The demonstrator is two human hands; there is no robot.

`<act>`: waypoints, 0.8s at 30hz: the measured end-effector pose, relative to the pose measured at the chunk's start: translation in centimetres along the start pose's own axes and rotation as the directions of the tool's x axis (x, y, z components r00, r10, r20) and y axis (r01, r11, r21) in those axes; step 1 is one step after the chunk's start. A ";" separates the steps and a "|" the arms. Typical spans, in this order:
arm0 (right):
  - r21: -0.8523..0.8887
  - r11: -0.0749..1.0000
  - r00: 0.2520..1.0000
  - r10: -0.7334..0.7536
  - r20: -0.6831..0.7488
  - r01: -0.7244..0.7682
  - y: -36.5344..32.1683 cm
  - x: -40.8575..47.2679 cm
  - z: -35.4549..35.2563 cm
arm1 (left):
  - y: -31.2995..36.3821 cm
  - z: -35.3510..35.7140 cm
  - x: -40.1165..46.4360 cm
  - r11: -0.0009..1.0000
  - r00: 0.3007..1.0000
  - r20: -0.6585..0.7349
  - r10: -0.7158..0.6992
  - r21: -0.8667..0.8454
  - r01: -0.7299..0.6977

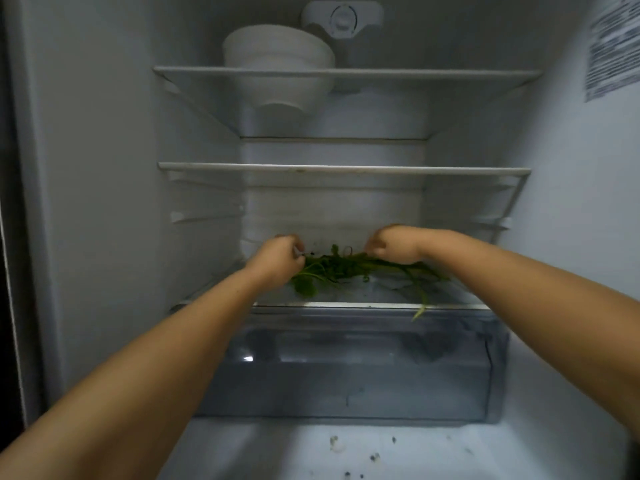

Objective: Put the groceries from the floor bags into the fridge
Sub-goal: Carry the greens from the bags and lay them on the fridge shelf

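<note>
1. Fridge is open; both arms reach in to the lowest glass shelf, the one sitting on top of the crisper drawer.
2. Bunch of leafy greens lies on that shelf, stems running left to right; one stem hangs over the near edge at right.
3. Left hand: fingers curled, gripping the left end of the greens. Something small and dark at the fingertips, can't tell what.
4. Right hand: fingers curled down onto the right part of the bunch, gripping it.
5. Middle shelf is above the hands.
6. Top shelf carries a stack of white bowls, left of centre, far back.
7. Label sticker is on the right inner wall, text blurred.
8. Dark specks are on the fridge floor near the camera.
</note>
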State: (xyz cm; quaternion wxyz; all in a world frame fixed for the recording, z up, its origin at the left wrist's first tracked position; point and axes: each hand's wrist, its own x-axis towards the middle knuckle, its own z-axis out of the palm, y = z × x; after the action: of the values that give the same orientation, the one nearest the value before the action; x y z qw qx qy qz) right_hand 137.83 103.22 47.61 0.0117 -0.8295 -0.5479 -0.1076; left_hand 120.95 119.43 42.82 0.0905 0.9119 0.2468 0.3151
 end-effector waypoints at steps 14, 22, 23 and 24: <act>-0.054 0.995 0.952 0.060 -0.300 -0.080 -7.6 -10.8 11.2 | 0.4 4.9 -12.9 0.947 0.965 -0.114 0.238 0.249 -0.204; -0.027 0.999 0.942 -0.028 -0.336 0.020 -14.5 -11.2 10.8 | -2.2 0.7 -22.8 0.968 0.998 -0.046 0.051 0.249 -0.038; -0.009 0.998 0.940 -0.060 -0.337 0.060 -16.1 -11.8 11.0 | -2.6 -0.1 -24.8 0.976 0.997 -0.072 0.009 0.218 0.007; 0.017 0.995 0.939 -0.091 -0.331 0.102 -17.5 -12.6 11.3 | -3.0 -0.7 -26.9 0.978 0.996 -0.087 -0.037 0.200 0.054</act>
State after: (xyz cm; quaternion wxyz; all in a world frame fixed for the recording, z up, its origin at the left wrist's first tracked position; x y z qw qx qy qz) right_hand 118.96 100.35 32.39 0.1118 -0.7716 -0.5800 -0.2360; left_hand 101.05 108.37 28.21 -0.0058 0.8967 0.3017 0.3238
